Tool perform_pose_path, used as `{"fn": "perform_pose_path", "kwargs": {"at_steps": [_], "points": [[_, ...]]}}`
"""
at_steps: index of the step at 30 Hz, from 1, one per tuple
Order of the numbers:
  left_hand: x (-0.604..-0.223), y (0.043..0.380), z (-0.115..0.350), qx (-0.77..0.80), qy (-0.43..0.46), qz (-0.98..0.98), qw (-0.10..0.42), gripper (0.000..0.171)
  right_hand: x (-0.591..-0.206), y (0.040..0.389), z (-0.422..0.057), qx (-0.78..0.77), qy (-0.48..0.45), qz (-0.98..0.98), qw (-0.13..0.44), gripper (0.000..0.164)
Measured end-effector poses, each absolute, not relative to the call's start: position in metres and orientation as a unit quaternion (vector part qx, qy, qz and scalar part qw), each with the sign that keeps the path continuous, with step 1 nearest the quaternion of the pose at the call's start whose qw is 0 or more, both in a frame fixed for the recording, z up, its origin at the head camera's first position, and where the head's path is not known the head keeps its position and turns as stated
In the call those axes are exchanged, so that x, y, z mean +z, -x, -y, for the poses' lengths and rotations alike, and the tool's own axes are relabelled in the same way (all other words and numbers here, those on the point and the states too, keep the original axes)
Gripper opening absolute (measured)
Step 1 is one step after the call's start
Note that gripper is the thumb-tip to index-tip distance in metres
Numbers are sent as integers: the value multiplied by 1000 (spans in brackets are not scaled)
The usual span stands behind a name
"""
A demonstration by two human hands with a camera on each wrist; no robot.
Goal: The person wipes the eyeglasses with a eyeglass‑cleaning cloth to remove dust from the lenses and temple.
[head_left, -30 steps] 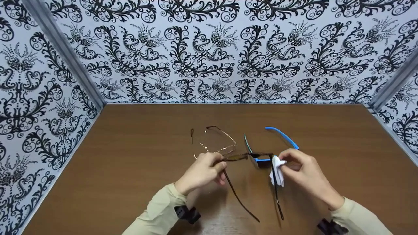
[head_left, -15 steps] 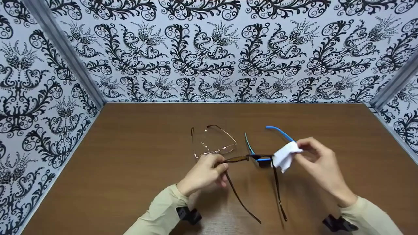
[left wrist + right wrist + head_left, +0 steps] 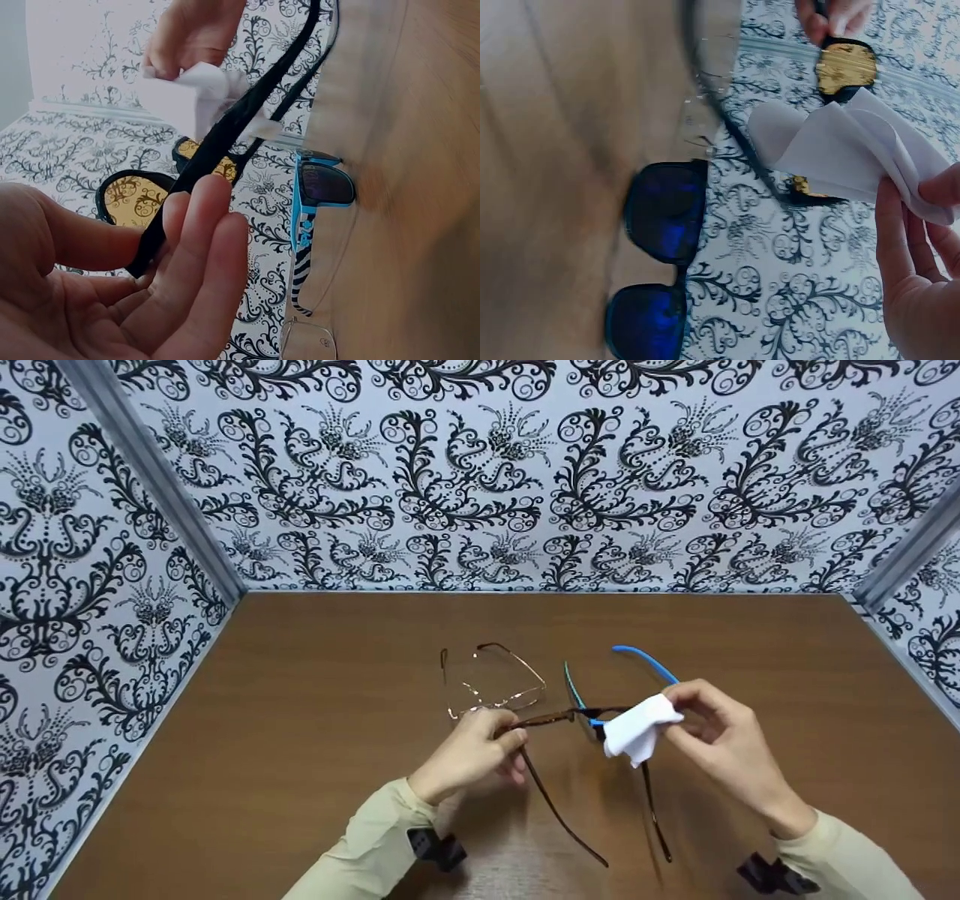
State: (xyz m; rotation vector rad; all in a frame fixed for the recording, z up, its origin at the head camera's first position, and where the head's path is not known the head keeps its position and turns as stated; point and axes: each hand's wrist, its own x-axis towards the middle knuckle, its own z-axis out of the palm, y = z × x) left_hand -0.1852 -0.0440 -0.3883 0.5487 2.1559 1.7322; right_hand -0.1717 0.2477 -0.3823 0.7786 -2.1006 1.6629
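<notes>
Your left hand (image 3: 471,751) reaches in over the desk (image 3: 337,660) from its near side, thumb and fingers pinching the dark-framed glasses (image 3: 225,135) at their left end. Your right hand (image 3: 727,754) angles inward toward it, thumb and fingertips drawn together on the white cloth (image 3: 637,731). The glasses hang above the desk between your two hands, arms unfolded and pointing to the near edge. The cloth covers their right end in the head view; you can't tell whether it touches the lens. Beyond your hands, toward the far edge, lie the wire-rimmed glasses (image 3: 519,660) and, right of them, the blue-framed sunglasses (image 3: 326,185).
</notes>
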Motion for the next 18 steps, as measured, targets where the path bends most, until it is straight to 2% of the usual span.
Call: {"fn": "perform_pose_path", "kwargs": {"at_steps": [5, 10, 14, 16, 18], "points": [[-389, 185, 44, 610, -193, -748, 175, 14, -394, 178, -251, 516, -305, 779, 186, 37], [-390, 183, 46, 604, -204, -751, 173, 14, -402, 185, -254, 424, -357, 795, 245, 41], [-391, 184, 47, 593, -211, -758, 168, 15, -409, 188, -256, 359, -389, 800, 282, 29], [-391, 184, 48, 587, -213, -764, 164, 15, -412, 188, -256, 346, -399, 801, 281, 16], [-391, 185, 50, 582, -214, -768, 159, 14, -414, 187, -257, 346, -405, 803, 268, 13]]}}
